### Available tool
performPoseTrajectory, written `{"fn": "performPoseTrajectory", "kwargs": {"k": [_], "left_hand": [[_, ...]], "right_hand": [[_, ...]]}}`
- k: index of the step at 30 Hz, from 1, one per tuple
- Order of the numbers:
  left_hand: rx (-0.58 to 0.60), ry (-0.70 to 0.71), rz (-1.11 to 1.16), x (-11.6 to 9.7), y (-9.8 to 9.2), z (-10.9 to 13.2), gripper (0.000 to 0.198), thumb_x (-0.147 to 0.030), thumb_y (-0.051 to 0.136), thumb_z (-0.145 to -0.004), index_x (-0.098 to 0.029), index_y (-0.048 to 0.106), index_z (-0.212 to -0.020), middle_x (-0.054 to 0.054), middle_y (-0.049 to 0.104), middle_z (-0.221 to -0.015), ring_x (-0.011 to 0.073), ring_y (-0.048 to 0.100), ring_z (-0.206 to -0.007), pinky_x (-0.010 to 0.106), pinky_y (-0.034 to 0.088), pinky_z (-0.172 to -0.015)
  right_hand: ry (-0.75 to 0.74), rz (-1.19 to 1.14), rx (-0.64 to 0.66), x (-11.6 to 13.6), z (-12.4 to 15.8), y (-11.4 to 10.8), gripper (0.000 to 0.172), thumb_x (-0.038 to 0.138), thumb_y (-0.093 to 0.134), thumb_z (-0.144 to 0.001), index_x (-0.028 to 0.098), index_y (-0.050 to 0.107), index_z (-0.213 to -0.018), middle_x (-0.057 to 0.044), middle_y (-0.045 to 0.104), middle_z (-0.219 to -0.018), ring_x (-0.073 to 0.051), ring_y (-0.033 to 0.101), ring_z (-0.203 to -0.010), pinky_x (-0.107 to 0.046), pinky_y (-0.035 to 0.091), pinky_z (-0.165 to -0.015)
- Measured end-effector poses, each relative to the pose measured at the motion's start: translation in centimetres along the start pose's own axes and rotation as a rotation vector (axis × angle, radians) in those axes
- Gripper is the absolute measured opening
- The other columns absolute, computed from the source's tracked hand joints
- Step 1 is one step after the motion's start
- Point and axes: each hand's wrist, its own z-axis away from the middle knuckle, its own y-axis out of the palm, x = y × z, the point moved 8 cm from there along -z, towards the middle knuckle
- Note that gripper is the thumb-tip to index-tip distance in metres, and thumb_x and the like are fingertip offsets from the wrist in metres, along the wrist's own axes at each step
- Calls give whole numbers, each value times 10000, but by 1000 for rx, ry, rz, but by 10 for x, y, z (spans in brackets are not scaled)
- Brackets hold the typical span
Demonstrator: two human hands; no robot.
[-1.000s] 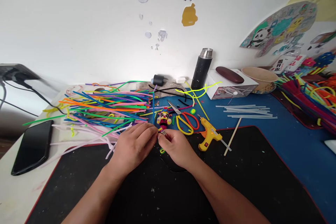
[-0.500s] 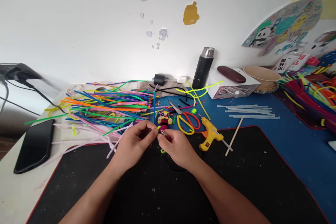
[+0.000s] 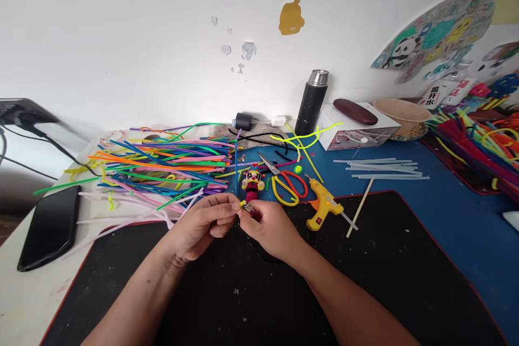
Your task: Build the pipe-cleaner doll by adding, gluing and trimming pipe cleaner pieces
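In the head view my left hand [image 3: 206, 221] is closed, pinching a short yellow piece of pipe cleaner [image 3: 243, 203] between thumb and forefinger. Touching close beside it, my right hand [image 3: 271, 227] wraps round a small lighter [image 3: 248, 207]; its metal top and a bit of reddish body show, the rest is hidden by the fingers. Just beyond both hands lies a small pipe-cleaner doll [image 3: 252, 181] with a colourful head and a magenta body. Scissors [image 3: 287, 189] with yellow and red handles lie to the right of the doll. I cannot tell whether there is a flame.
Many coloured pipe cleaners [image 3: 162, 165] are heaped at the left, near a black phone [image 3: 51, 227]. A yellow glue gun [image 3: 324, 203], a wooden stick [image 3: 360, 208] and glue sticks [image 3: 385, 168] lie at the right. A black thermos [image 3: 312, 102] stands by the wall. A black mat [image 3: 243, 303] covers the front.
My left hand has turned, its fingers now more stretched along the yellow piece. The lighter's metal top shows more plainly beside it. The whole view has shifted slightly.
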Motion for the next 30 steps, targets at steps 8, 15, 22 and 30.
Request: {"fn": "performPoseTrajectory", "kwargs": {"k": [8,15,22,30], "left_hand": [[18,-41,-32,3,-4,0,341,-373,921,-695,-150,664,-725,-102,322,-521,33,188,-462,202,110,-442],[16,-36,-58,2,-5,0,360,-395,928,-705,-145,671,-736,-98,337,-521,36,201,-468,202,119,-445],[-156,194,-11,-15,-13,-1,416,-444,961,-678,-159,658,-692,-95,341,-518,49,211,-485,218,150,-455],[-215,345,-63,-25,-14,2,421,-499,944,-697,-167,685,-695,-76,407,-520,63,281,-495,228,211,-478]], "right_hand": [[-32,72,-22,0,1,1,391,401,621,-879,231,367,-635,63,354,-568,-118,300,-558,-294,207,-509],[-24,41,-6,-1,-1,1,414,409,628,-892,231,361,-629,67,348,-565,-116,312,-558,-292,206,-504],[-55,-206,102,0,2,5,459,527,645,-963,232,399,-711,66,363,-669,-123,319,-625,-279,256,-550],[-55,-399,67,-2,0,3,426,564,696,-947,224,494,-787,64,375,-705,-124,320,-630,-274,276,-562]]}}
